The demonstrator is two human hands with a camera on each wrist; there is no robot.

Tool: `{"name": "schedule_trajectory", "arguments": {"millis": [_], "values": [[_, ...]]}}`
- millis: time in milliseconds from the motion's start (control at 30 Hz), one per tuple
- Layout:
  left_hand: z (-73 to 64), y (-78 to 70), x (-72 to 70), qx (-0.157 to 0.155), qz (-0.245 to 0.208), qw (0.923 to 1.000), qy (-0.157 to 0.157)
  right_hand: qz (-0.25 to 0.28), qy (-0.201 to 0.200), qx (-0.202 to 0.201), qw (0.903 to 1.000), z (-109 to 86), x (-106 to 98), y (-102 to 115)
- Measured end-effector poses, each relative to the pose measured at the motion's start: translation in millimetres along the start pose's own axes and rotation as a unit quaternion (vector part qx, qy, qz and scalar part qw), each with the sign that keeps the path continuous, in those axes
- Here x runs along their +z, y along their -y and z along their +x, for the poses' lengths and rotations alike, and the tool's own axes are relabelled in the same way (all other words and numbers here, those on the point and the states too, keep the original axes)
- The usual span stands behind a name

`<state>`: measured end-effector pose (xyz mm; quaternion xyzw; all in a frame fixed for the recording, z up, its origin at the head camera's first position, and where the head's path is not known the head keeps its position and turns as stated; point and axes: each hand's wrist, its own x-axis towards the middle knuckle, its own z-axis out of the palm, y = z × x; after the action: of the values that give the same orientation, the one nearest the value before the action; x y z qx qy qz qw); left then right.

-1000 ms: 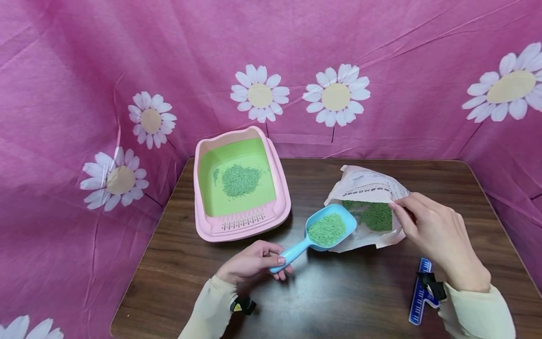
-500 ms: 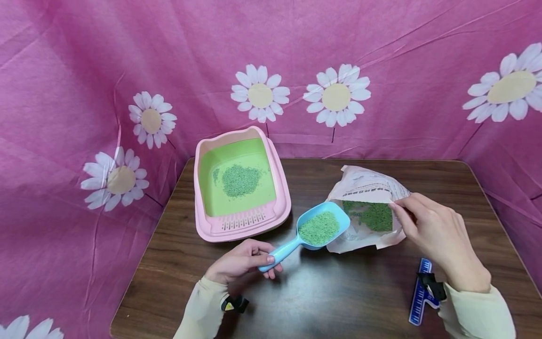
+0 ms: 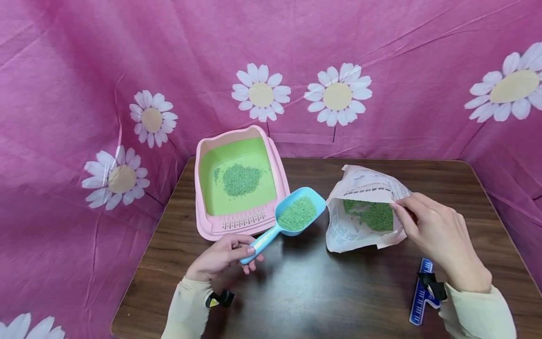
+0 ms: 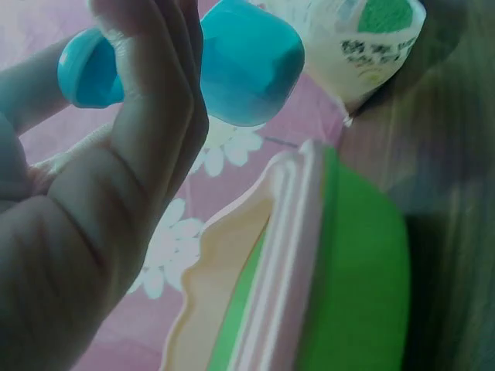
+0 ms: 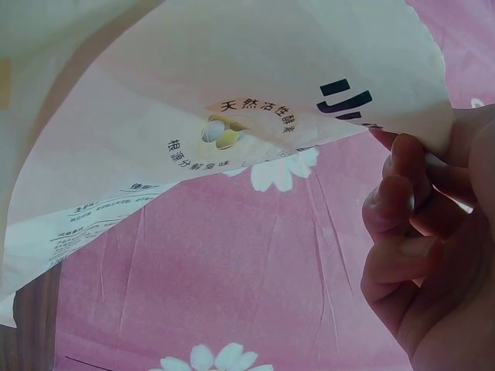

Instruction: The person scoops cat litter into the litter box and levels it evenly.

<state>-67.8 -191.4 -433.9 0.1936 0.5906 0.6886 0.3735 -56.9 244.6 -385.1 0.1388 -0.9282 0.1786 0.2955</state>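
In the head view my left hand (image 3: pixel 224 256) grips the handle of a light blue scoop (image 3: pixel 264 241), which carries a heap of green litter pellets (image 3: pixel 298 214). The scoop hangs above the table, its bowl overlapping the near right corner of a pink and green litter box (image 3: pixel 203 197). A patch of green pellets (image 3: pixel 242 180) lies on the box floor. To the right my right hand (image 3: pixel 440 235) pinches the mouth edge of a white printed bag (image 3: pixel 351 238), holding it open. Green pellets show inside. The right wrist view shows the pinched bag edge (image 5: pixel 402 100) closely.
A blue clip (image 3: pixel 419 296) lies on the brown wooden table (image 3: pixel 313 301), partly under my right wrist. Behind stands a pink cloth (image 3: pixel 296 33) printed with white daisies. The litter box sits at the table's back left.
My left hand has moved left with the loaded scoop, away from the bag mouth and up to the litter box's corner. My right hand stays at the bag.
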Motion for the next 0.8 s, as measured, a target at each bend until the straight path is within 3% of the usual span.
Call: {"name": "schedule_trajectory", "arguments": {"millis": [600, 800], "values": [[-18.1, -20.5, -20.2, 0.048, -0.002, 0.9981, -0.038, 0.002, 0.004, 0.002, 1.0000, 0.3, -0.6, 0.6], [-22.9, -23.2, -25.2, 0.050, 0.003, 0.9958, -0.076, 0.003, 0.001, 0.000, 1.0000, 0.5, 0.0, 0.5]]}}
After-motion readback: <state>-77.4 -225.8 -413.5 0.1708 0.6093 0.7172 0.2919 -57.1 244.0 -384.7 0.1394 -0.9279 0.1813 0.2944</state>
